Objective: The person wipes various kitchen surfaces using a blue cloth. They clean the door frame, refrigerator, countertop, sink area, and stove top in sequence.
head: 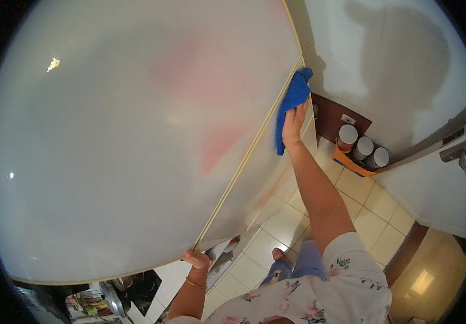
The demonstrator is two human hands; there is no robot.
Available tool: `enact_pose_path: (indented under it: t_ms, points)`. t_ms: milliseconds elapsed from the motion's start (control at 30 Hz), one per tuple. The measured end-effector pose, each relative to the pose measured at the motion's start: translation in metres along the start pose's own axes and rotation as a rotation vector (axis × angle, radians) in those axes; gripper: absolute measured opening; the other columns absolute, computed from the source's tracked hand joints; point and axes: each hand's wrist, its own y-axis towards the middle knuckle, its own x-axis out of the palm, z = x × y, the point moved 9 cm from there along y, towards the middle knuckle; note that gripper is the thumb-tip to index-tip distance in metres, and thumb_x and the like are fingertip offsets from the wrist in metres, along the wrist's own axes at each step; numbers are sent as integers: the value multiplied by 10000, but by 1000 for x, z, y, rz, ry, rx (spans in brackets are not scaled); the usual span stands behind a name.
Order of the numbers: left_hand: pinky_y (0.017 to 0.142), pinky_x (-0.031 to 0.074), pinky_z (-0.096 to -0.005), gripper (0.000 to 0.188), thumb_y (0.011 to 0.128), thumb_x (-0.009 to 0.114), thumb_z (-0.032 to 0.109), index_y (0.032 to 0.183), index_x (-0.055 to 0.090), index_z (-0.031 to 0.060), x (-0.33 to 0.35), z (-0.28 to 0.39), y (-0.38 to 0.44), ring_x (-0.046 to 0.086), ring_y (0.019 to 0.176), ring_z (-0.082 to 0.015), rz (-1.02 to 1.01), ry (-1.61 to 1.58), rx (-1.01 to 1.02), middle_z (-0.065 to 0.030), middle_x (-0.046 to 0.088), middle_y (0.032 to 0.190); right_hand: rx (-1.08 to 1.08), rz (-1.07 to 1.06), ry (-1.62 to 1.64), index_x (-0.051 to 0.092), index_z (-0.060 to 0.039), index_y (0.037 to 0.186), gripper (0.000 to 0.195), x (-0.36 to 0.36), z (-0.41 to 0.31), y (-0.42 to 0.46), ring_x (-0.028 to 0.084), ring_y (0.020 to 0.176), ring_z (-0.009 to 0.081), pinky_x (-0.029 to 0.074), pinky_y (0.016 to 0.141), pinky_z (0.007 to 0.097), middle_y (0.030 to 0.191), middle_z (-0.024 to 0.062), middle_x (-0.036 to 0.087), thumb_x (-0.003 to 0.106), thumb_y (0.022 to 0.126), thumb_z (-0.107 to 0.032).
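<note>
A blue cloth (pixel 293 99) lies against a glossy white cabinet panel (pixel 275 139) with yellowish edging. My right hand (pixel 295 121) is on the cloth and presses it to the panel near its far edge, with the fingers pointing away from me. My left hand (pixel 197 259) is at the near corner of a large, glossy white door panel (pixel 115 141), its fingers curled around the panel's edge. Soft pink reflections show on the large panel. The undersides of both hands are hidden.
At right, several lidded cans stand in an orange box (pixel 352 162) on the tiled floor (pixel 362 222), beside a white door with a metal handle (pixel 464 162). Metal cookware (pixel 113 297) and a black hob (pixel 145 289) show at the lower left.
</note>
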Motion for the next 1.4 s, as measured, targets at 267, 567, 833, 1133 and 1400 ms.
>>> enact_pose_path:
  t_ms: [267,567,833,1133,1400]
  points:
    - [728,442,-375,794,911,237,641,898,571,-79,-27,-2,-5,524,814,-255,127,145,-7,-158,580,904,236,100,22,410,28,1280,477,-14,139,-2,360,1227,371,219,1059,419,1332,214,409,369,883,-232]
    - [712,461,-333,806,857,314,711,927,546,-57,-20,-6,2,525,848,-200,166,-35,-66,-122,551,942,509,243,179,421,47,1252,430,-19,161,-162,370,1198,372,236,1036,418,1245,237,459,377,880,-165]
    - [725,482,-335,802,884,291,678,932,539,-84,-9,14,13,540,852,-211,104,-64,-39,-135,563,968,-108,-82,135,408,-69,1327,585,14,-152,-282,212,1334,415,100,1065,585,1431,210,279,476,843,-390]
    - [856,438,-354,667,939,359,553,1090,456,-90,-28,-1,18,507,929,-225,46,-76,51,-188,511,1072,652,30,-34,382,27,1324,538,-2,20,-444,309,1276,416,215,1086,438,1400,226,308,386,910,-317]
    - [871,424,-347,742,892,420,610,1100,463,-101,-13,15,20,488,953,-219,116,-195,43,-166,502,1091,788,201,-7,391,67,1298,516,2,25,-403,303,1298,379,219,1081,401,1402,237,330,432,902,-261]
